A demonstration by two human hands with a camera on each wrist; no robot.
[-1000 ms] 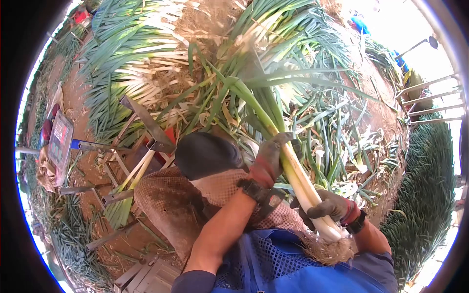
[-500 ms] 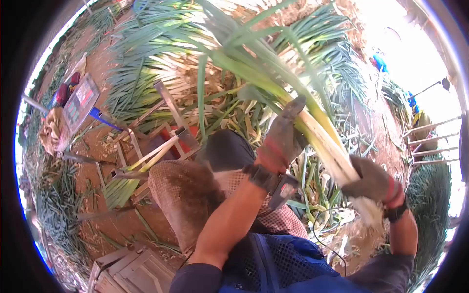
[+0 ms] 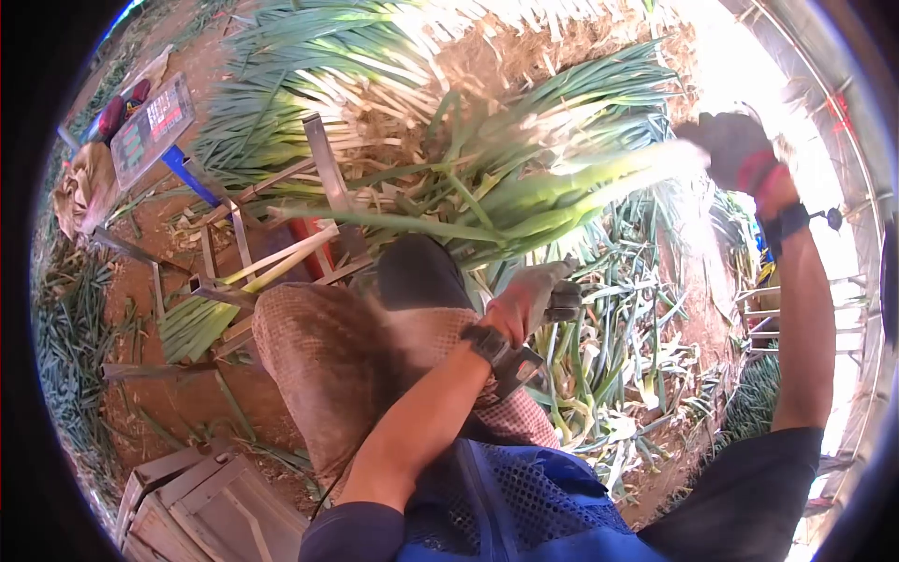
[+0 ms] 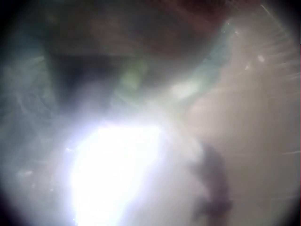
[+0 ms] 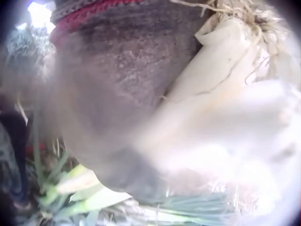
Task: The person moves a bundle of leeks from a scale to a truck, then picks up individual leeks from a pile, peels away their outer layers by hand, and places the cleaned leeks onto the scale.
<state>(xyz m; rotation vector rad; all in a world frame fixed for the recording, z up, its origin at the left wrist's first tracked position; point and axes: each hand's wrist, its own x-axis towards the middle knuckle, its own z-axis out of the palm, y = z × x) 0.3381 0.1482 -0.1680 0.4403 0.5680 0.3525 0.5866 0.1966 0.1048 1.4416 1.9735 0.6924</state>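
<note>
At the upper right of the head view my gloved right hand [image 3: 730,150] grips a bundle of leeks [image 3: 599,183] near the white end. The bundle is blurred, its green leaves sweeping left above my knees. The right wrist view shows the same glove [image 5: 117,80] against pale stalks [image 5: 207,89] with stringy roots. My gloved left hand [image 3: 534,295] is in front of my knee, below the leaves, with nothing visible in its loosely extended fingers. Much of the left wrist view is blurred and glaring.
Rows of leeks [image 3: 290,84] lie on the ground ahead, with loose leaves and peelings [image 3: 599,356] at the right. A metal frame [image 3: 323,164] holding trimmed leeks [image 3: 201,323] stands left of my knees. Beyond are a scale's display panel [image 3: 154,131] and, lower left, a crate [image 3: 211,506].
My right hand has swung up and right with the leeks, whose leaves now point left. My left hand has come off the stalks and sits slightly lower.
</note>
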